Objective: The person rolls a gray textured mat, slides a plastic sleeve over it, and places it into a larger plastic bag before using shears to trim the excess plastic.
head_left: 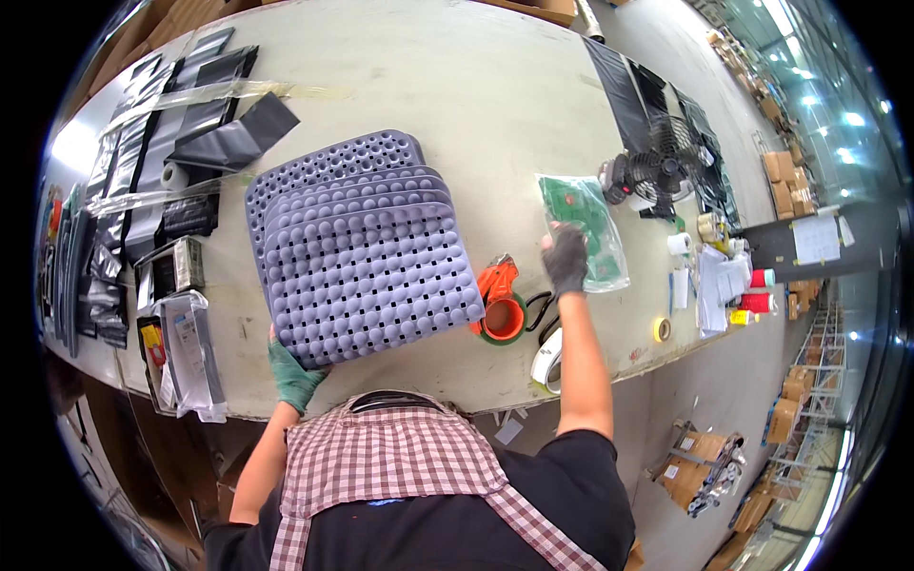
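Observation:
A stack of grey-purple bath mats (371, 276), covered in round bumps and small square holes, lies left of centre, its layers fanned toward the far side. My left hand (295, 373), in a green glove, closes on the stack's near left corner; some of its fingers are hidden by the mats. Over to the right, a clear plastic bag with green print (605, 243) lies flat. My right hand (568, 259), in a dark grey glove with bare fingertips, is on this bag's left part, fingers curled against the plastic. An orange tape dispenser (497, 295) stands between the mats and my right forearm.
Black plastic packs (200, 114) cover the far left, beside a bin (186, 333). A white tape roll (547, 366) sits near the front edge. At right are a black fan (662, 162), a yellow tape roll (662, 329) and thread spools (759, 303). Boxes (700, 462) stand beyond the table.

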`<action>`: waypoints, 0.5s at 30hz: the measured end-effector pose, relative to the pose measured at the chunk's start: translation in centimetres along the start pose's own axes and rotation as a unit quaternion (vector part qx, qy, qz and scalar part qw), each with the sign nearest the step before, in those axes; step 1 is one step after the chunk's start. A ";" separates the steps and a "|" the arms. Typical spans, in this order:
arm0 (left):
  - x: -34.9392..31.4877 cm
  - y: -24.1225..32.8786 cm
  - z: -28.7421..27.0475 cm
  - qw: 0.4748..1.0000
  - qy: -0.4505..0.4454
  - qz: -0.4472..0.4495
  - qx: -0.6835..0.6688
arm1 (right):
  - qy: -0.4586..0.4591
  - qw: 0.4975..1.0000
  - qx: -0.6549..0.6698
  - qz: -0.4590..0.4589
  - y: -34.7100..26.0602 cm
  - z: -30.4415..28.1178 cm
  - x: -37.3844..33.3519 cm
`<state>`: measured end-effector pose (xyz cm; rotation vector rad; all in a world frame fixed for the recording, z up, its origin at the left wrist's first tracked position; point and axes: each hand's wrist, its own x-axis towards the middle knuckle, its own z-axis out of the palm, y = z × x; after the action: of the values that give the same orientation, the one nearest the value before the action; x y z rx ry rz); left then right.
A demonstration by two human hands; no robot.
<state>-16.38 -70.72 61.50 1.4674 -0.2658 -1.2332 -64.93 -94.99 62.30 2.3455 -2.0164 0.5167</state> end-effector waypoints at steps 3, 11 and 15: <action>-0.7 0.5 -0.8 0.932 -0.015 0.177 0.317 | -0.003 0.978 0.165 -0.129 -10.0 -1.5 -5.5; 6.3 2.7 -1.8 0.900 -0.065 0.286 0.322 | -0.001 0.980 0.200 -0.001 -10.0 -1.2 -9.6; 5.2 7.9 -2.9 0.890 -0.202 0.132 0.387 | -0.206 0.936 0.245 0.150 -6.6 -2.2 -10.9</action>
<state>-8.30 -75.48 64.75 1.7290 -1.3213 -1.2534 -60.37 -82.87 63.03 2.5966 -2.7410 0.6432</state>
